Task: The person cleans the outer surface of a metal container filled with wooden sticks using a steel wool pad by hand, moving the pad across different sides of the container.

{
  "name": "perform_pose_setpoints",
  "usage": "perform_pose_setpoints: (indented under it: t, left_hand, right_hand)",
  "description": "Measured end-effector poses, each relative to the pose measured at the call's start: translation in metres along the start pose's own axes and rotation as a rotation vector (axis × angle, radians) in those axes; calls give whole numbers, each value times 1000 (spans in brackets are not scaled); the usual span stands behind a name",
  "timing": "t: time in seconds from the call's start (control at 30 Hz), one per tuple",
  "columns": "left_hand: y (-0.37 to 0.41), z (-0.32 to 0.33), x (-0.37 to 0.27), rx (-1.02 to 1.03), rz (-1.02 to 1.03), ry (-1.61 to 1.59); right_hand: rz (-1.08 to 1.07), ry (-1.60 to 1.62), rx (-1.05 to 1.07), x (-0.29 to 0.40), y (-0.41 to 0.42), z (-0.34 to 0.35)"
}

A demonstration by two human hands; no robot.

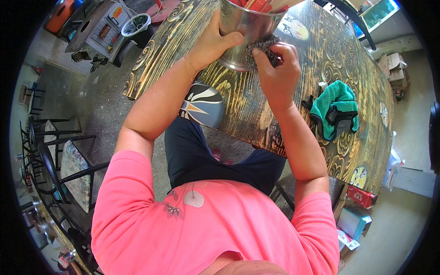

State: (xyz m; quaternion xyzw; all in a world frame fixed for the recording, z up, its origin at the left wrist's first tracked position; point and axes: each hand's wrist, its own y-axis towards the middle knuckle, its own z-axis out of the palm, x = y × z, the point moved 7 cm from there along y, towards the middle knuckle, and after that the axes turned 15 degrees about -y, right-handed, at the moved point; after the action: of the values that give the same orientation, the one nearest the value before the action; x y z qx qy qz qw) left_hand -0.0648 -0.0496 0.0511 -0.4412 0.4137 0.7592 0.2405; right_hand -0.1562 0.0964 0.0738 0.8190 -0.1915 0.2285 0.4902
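Note:
A shiny metal container (239,25) with red packets and wooden sticks in it stands tilted at the top of the view, over the patterned wooden table (240,99). My left hand (215,43) grips its left side, thumb across the front. In my right hand (280,70) is a dark steel wool scrubber (263,50), pinched between thumb and fingers and touching the container's lower right side. A green cloth (333,106) with black edging lies bunched on the table to the right of my right forearm.
Black metal chairs (77,172) with patterned seats are at the left. A lined waste bin (137,29) is on the floor beyond the table's left edge. Cardboard boxes (393,70) and a red box (361,196) lie past the right edge. Painted masks decorate the tabletop.

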Motion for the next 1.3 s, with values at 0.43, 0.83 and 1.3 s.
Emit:
perform_pose_setpoints:
  t: [0.43,0.83,1.3]
  left_hand:
    - [6,-3,2,59,68,-42]
    - [7,-34,23,-91,-33,-135]
    - [8,-28,20,15,-45,-113]
  right_hand:
    - [283,132,628,-66,-11,29]
    - [-1,441,598,-76,8,7]
    - [495,154,890,-73,-2,11]
